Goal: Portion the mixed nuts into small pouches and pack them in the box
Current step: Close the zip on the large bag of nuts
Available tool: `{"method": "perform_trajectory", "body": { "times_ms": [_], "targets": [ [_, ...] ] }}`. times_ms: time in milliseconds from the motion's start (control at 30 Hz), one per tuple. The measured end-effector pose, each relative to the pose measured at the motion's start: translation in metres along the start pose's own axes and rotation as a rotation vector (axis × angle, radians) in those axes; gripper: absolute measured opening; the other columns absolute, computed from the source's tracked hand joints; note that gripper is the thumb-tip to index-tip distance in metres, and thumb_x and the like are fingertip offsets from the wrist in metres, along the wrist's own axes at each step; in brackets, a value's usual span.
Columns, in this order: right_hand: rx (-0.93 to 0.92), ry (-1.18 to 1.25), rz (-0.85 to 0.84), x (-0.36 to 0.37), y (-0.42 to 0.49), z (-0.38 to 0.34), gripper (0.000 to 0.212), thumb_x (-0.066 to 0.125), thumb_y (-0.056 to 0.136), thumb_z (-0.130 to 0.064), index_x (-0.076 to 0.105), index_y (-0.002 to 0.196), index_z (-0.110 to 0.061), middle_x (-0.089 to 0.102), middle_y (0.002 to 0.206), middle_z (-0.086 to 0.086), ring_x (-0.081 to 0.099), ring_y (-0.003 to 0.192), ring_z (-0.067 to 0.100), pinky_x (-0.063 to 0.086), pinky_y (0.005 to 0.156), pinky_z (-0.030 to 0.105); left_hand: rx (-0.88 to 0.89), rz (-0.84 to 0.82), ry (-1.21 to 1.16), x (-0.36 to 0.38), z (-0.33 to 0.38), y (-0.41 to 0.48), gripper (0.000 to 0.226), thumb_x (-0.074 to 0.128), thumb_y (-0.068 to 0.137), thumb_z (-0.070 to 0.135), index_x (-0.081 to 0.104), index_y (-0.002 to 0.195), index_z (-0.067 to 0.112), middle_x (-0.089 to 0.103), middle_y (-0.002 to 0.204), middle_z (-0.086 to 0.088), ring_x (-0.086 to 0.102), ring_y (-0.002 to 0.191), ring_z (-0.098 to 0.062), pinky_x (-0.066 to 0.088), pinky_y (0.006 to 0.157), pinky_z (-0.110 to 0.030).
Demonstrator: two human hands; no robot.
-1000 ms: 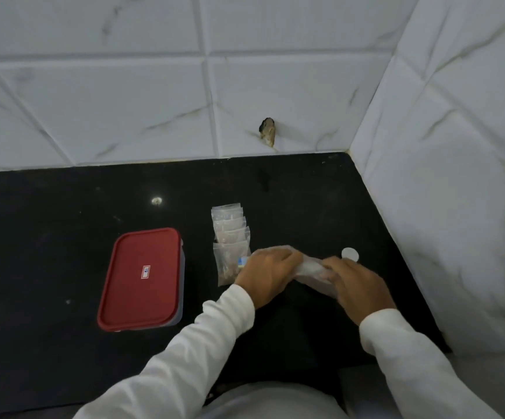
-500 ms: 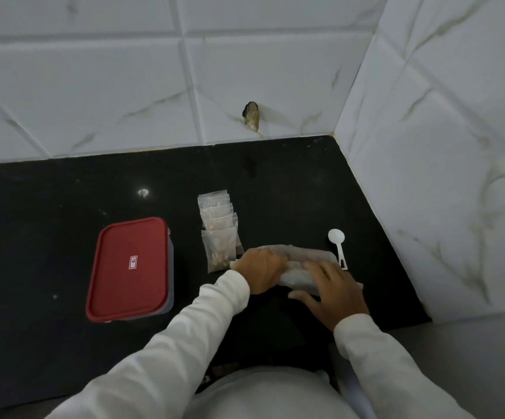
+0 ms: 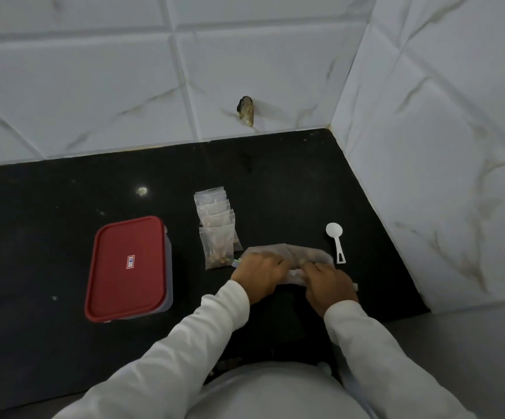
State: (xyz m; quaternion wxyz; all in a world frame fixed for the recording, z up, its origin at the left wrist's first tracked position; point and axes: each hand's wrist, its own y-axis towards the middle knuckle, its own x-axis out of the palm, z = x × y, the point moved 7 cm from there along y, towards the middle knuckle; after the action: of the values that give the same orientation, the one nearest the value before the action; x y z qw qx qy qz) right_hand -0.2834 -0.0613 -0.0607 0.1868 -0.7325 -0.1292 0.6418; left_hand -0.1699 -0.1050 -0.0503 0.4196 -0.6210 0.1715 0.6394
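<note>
Hands together at centre frame: left hand (image 3: 259,275) and right hand (image 3: 330,281) both curl their fingers over the near edge of the nut bag (image 3: 290,254), gripping it as it lies on the black tabletop (image 3: 48,225). Filled pouches (image 3: 216,234) overlap in a row just upper left of the bag. Box (image 3: 128,267), red lid on, sits at left. White spoon (image 3: 336,241) lies just right of the bag.
</note>
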Motion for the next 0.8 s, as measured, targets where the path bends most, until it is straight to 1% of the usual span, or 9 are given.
{"method": "perform_trajectory", "body": {
  "times_ms": [100, 167, 267, 367, 467, 533, 633, 733, 800],
  "targets": [
    [-0.052, 0.048, 0.211, -0.013, -0.010, 0.003, 0.043, 0.046, 0.095, -0.049, 0.047, 0.130, -0.024, 0.049, 0.130, -0.004, 0.048, 0.119, 0.018, 0.041, 0.097, 0.035, -0.075, -0.064, -0.039, 0.000, -0.005, 0.007, 0.031, 0.054, 0.100, 0.015, 0.058, 0.131, 0.013, 0.062, 0.131, -0.011, 0.060, 0.120, -0.029, 0.048, 0.102, -0.042],
    [-0.131, 0.038, 0.233, -0.009, -0.012, 0.005, 0.042, 0.049, 0.094, -0.046, 0.051, 0.130, -0.025, 0.049, 0.129, -0.003, 0.048, 0.118, 0.017, 0.041, 0.095, 0.030, -0.077, -0.130, -0.089, 0.006, -0.007, 0.005, 0.030, 0.055, 0.100, 0.017, 0.059, 0.129, 0.013, 0.063, 0.129, -0.011, 0.062, 0.119, -0.031, 0.049, 0.101, -0.044],
    [-0.107, 0.025, -0.019, 0.004, 0.010, 0.008, 0.036, 0.054, 0.095, -0.030, 0.053, 0.130, -0.024, 0.054, 0.130, 0.000, 0.053, 0.117, 0.020, 0.045, 0.097, 0.033, -0.063, -0.152, -0.178, 0.017, -0.012, 0.005, 0.030, 0.054, 0.101, 0.025, 0.060, 0.129, 0.017, 0.061, 0.133, -0.009, 0.059, 0.123, -0.029, 0.048, 0.104, -0.046],
    [0.013, 0.136, -0.181, -0.001, 0.018, 0.010, 0.036, 0.053, 0.095, -0.040, 0.049, 0.127, -0.026, 0.054, 0.128, 0.005, 0.056, 0.113, 0.024, 0.046, 0.096, 0.038, -0.068, -0.129, -0.295, 0.014, -0.014, 0.005, 0.031, 0.055, 0.101, 0.031, 0.060, 0.128, 0.017, 0.061, 0.131, -0.009, 0.059, 0.122, -0.027, 0.046, 0.105, -0.043],
    [0.022, 0.380, -0.135, -0.003, 0.021, 0.020, 0.065, 0.061, 0.086, -0.050, 0.029, 0.139, -0.031, 0.043, 0.140, 0.005, 0.050, 0.122, 0.028, 0.043, 0.100, 0.043, -0.069, 0.034, -0.453, 0.007, -0.016, -0.002, 0.043, 0.065, 0.095, 0.033, 0.055, 0.134, 0.017, 0.055, 0.135, -0.007, 0.061, 0.115, -0.025, 0.050, 0.099, -0.038],
    [0.000, 0.346, -0.215, 0.002, 0.021, 0.022, 0.091, 0.067, 0.079, -0.056, 0.014, 0.150, -0.034, 0.034, 0.151, 0.004, 0.039, 0.135, 0.027, 0.036, 0.108, 0.046, -0.051, 0.175, -0.403, 0.003, -0.015, -0.008, 0.054, 0.071, 0.091, 0.037, 0.052, 0.137, 0.017, 0.042, 0.140, -0.007, 0.057, 0.115, -0.025, 0.052, 0.096, -0.041],
    [0.000, 0.203, -0.215, 0.004, 0.025, 0.025, 0.105, 0.072, 0.066, -0.064, 0.017, 0.150, -0.035, 0.033, 0.151, 0.000, 0.040, 0.133, 0.024, 0.040, 0.105, 0.042, -0.057, 0.205, -0.225, -0.001, -0.011, -0.005, 0.063, 0.069, 0.091, 0.041, 0.046, 0.146, 0.019, 0.030, 0.154, -0.009, 0.035, 0.140, -0.027, 0.040, 0.112, -0.047],
    [-0.080, 0.031, -0.083, -0.005, 0.023, 0.020, 0.085, 0.070, 0.069, -0.063, 0.034, 0.140, -0.032, 0.037, 0.137, -0.002, 0.047, 0.118, 0.021, 0.047, 0.089, 0.035, -0.076, 0.051, -0.025, -0.002, -0.012, 0.006, 0.082, 0.066, 0.091, 0.049, 0.025, 0.158, 0.024, 0.016, 0.166, -0.010, 0.016, 0.152, -0.029, 0.021, 0.123, -0.049],
    [-0.133, -0.063, 0.044, -0.018, 0.020, 0.015, 0.067, 0.068, 0.073, -0.061, 0.044, 0.129, -0.032, 0.032, 0.128, -0.003, 0.040, 0.115, 0.018, 0.046, 0.084, 0.032, -0.094, -0.060, 0.015, 0.003, -0.017, 0.011, 0.093, 0.068, 0.087, 0.056, 0.020, 0.159, 0.022, 0.028, 0.162, -0.011, 0.027, 0.149, -0.031, 0.026, 0.120, -0.049]
  ]
}}
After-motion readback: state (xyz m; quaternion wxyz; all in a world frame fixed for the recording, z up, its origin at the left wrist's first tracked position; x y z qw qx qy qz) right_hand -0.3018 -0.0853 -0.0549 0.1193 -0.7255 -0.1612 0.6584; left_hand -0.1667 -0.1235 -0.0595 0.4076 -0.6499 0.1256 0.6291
